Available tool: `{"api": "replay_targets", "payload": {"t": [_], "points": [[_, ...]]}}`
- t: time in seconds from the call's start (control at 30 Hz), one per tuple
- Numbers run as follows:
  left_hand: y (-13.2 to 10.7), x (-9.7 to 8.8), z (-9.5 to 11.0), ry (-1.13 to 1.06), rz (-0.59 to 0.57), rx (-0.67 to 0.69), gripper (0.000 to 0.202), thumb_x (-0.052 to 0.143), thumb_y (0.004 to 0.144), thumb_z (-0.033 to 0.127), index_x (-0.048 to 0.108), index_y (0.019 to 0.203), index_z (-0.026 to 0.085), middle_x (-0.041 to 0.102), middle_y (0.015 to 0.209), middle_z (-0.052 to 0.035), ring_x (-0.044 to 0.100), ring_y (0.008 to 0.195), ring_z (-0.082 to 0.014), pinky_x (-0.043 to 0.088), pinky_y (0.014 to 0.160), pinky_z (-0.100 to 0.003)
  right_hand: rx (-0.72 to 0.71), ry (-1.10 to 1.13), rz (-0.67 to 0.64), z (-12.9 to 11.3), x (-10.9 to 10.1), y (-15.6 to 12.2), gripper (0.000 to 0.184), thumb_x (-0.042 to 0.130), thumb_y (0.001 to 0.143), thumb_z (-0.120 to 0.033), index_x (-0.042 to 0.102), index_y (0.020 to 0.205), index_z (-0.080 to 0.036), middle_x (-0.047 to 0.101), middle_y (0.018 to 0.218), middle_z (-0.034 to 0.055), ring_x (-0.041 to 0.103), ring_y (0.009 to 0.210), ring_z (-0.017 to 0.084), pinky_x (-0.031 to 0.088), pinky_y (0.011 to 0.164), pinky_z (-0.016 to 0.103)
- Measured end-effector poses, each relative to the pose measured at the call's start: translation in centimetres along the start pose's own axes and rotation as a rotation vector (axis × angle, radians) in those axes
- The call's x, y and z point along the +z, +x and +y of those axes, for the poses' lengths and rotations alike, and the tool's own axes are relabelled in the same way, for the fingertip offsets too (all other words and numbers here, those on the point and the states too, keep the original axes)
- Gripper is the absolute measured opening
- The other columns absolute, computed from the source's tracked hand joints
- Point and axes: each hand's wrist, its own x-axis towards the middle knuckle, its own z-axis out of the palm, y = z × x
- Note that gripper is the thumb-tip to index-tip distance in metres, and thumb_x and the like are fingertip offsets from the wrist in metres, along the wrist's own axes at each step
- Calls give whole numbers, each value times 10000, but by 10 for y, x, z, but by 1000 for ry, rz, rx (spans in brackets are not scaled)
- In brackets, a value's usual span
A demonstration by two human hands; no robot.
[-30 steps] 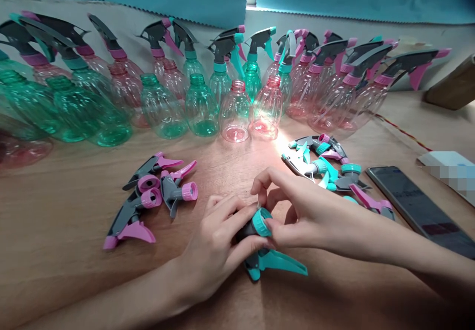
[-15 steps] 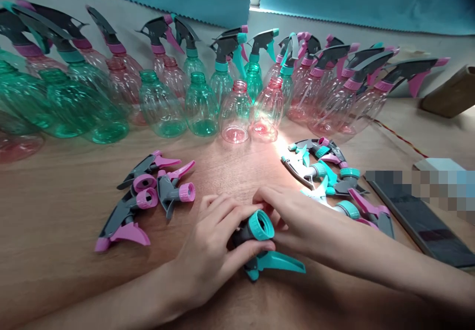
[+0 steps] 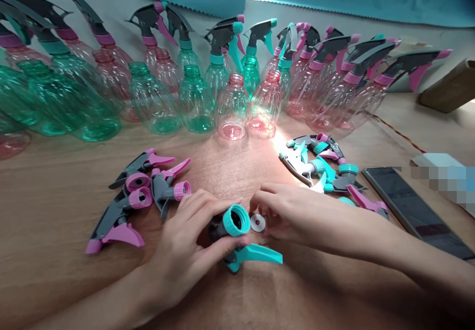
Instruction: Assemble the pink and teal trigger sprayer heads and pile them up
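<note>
- Left hand (image 3: 185,251) is wrapped around a teal sprayer (image 3: 237,221) low over the counter (image 3: 55,211). The collar's open mouth is turned up toward the other hand, probably to keep it reachable.
- Right hand (image 3: 297,213) has its fingertips drawn together, pinching a small white washer (image 3: 257,222) by its edge just beside that collar.
- Pink sprayers (image 3: 137,196) lie to the left and a mixed pile (image 3: 319,164) to the right, both within reach.
- Bottles (image 3: 196,107) stand behind.

text: none legible | phone screen (image 3: 415,210): dark | white card (image 3: 441,171): blurred, unreadable
</note>
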Motion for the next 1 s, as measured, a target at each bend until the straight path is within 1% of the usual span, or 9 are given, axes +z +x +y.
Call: {"api": "replay_targets", "payload": {"t": [0.17,0.3,0.47,0.63,0.7,0.8,0.9,1.0], "points": [[1,1,0,11,4,1,305,646,850,334,557,1124,235,574,854,15,539,785,-147,419,712,-266,-65,82,-11,13,6,5,114,620,793,-198,528,861,-199,574,894,0,539,768,132,391,624,240],[1,1,0,12,-3,-7,290,646,849,331,565,1108,231,575,852,13,533,777,-147,418,702,-264,-15,152,-70,11,4,7,92,617,787,-198,536,831,-192,579,848,-16,526,758,121,383,621,238],[3,1,2,22,3,-7,277,637,856,324,571,1108,229,574,822,17,525,753,-141,412,674,-252,33,164,-117,7,5,7,98,604,764,-174,564,852,-195,617,868,-16,548,749,119,390,620,243],[3,0,2,31,2,-20,297,648,846,330,576,1115,228,585,823,10,534,763,-152,422,675,-260,72,137,-152,2,2,6,61,603,768,-195,586,827,-200,633,777,-36,529,659,101,342,535,221],[3,0,2,29,-5,-27,291,647,849,308,573,1120,233,590,830,11,541,768,-151,430,676,-261,84,118,-130,0,-3,5,35,611,783,-214,589,798,-192,624,744,-36,516,642,96,341,537,219],[1,-1,1,-1,-4,-24,297,647,850,283,558,1130,239,598,846,12,552,770,-150,444,679,-267,97,94,-43,1,-14,2,101,619,813,-280,594,775,-189,615,723,-35,519,638,94,360,548,217],[1,-1,1,-33,14,-11,309,648,849,271,541,1137,241,606,858,11,559,774,-153,453,680,-276,76,63,63,2,-24,-3,117,635,819,-320,615,797,-207,627,722,-51,543,642,85,367,543,211],[2,0,3,-39,27,6,308,650,848,248,533,1132,235,607,865,4,557,786,-157,455,689,-287,71,73,108,-1,-31,-8,146,635,827,-359,632,791,-217,641,715,-61,562,649,81,379,544,209]]}}
